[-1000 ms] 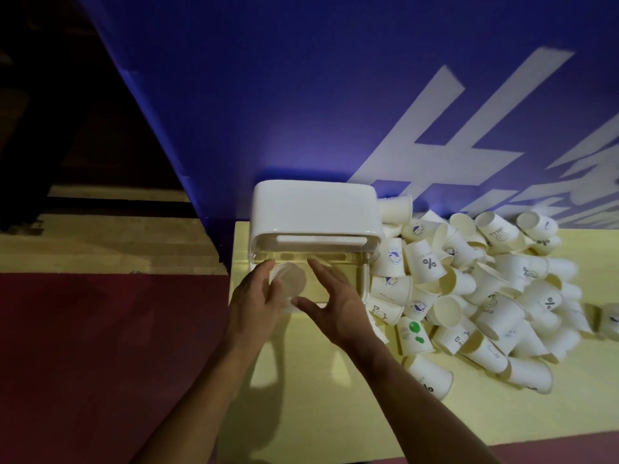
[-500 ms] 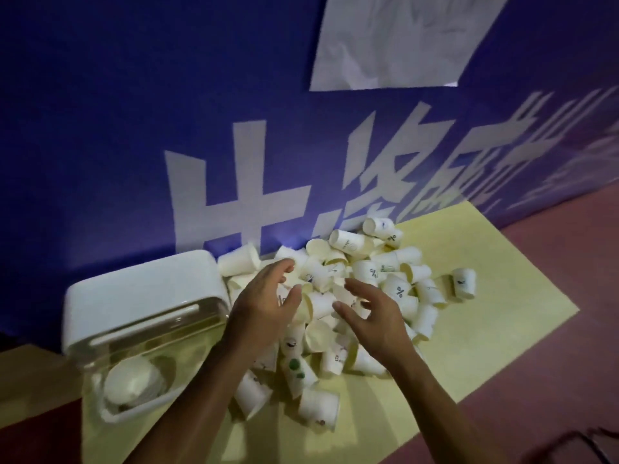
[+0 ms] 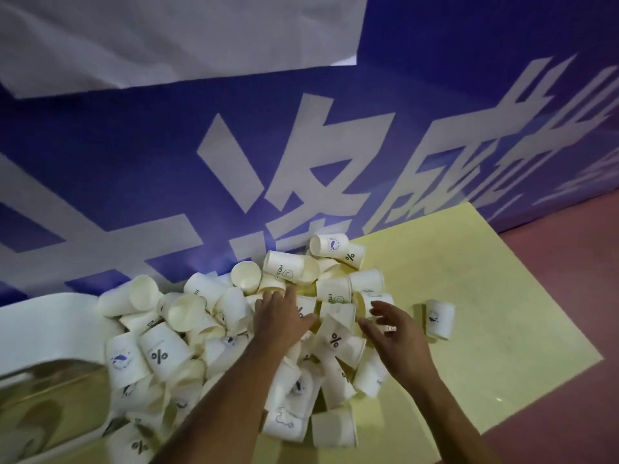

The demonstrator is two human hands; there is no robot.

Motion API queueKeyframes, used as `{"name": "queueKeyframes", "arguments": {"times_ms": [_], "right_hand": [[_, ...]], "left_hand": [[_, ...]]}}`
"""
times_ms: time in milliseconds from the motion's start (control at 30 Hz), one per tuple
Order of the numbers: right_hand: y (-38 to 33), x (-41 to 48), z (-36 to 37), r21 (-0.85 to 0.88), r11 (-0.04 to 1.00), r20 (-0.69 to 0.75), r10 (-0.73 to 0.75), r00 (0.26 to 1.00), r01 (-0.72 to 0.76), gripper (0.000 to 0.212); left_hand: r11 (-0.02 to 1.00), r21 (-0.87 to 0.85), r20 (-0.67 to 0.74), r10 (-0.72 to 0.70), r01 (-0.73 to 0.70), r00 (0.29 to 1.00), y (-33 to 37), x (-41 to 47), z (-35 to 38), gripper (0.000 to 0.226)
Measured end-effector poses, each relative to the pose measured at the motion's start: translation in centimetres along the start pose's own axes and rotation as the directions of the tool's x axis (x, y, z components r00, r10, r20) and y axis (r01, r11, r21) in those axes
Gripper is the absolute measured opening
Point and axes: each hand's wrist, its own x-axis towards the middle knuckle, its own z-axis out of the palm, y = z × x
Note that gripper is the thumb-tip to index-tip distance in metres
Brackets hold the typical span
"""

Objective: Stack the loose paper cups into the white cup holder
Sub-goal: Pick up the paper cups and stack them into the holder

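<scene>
Holder (image 3: 43, 326): white, at the left edge of the view, backed against the banner; its clear front faces the person, and what lies inside is too blurred to tell
Banner (image 3: 134, 162): blue with large white characters, upright behind everything
Sheet (image 3: 167, 38): white, hangs over the banner's top
Cups (image 3: 160, 358): a loose pile of white paper cups just right of the holder and touching it, lying on their sides and tilted every way; some bear a % mark, some a blue print
Left hand (image 3: 281, 318): on the middle of the pile, fingers straight and spread, resting on the cups and gripping none
Right hand (image 3: 392, 336): apart from the left hand, at the pile's right edge, fingers spread and loosely bent, holding nothing; whether it touches a cup I cannot tell
Lone cup (image 3: 439, 319): stands on the mat clear of the pile, just right of the right hand, with a blue print
Mat (image 3: 495, 346): pale yellow, under the cups
Floor (image 3: 569, 296): dark red, right of the mat
</scene>
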Motion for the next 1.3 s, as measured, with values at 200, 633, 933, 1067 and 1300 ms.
{"name": "queueKeyframes", "arguments": {"times_ms": [200,633,933,1067,1300], "right_hand": [[1.8,6.4,-1.8,-0.06,0.997,0.056,0.046,0.997,-0.043,0.052],[-5.0,17.3,11.4,-0.432,0.765,0.471,-0.261,0.843,0.478,0.077],[-4.6,17.1,15.1,-0.492,0.707,0.401,-0.333,0.853,0.507,0.066],[-5.8,14.3,13.2,-0.291,0.764,0.284,-0.505,0.815,0.575,0.057],[-10.7,6.3,8.9,0.019,0.889,0.198,-0.453,0.869,0.458,0.075]], "left_hand": [[0.972,-0.207,-0.028,-0.117,0.109,0.993,0.7,1.7,0.1,0.08],[0.551,-0.833,-0.256,-0.301,-0.051,0.918,-2.8,-2.6,-6.1,0.082],[0.439,-0.886,-0.325,-0.359,-0.149,0.875,-7.0,-7.4,-7.1,0.065],[0.464,-0.865,-0.365,-0.315,-0.194,0.876,-9.1,-8.3,-7.5,0.076],[0.455,-0.844,-0.438,-0.277,-0.284,0.855,-11.8,-11.8,-8.9,0.072]]}}
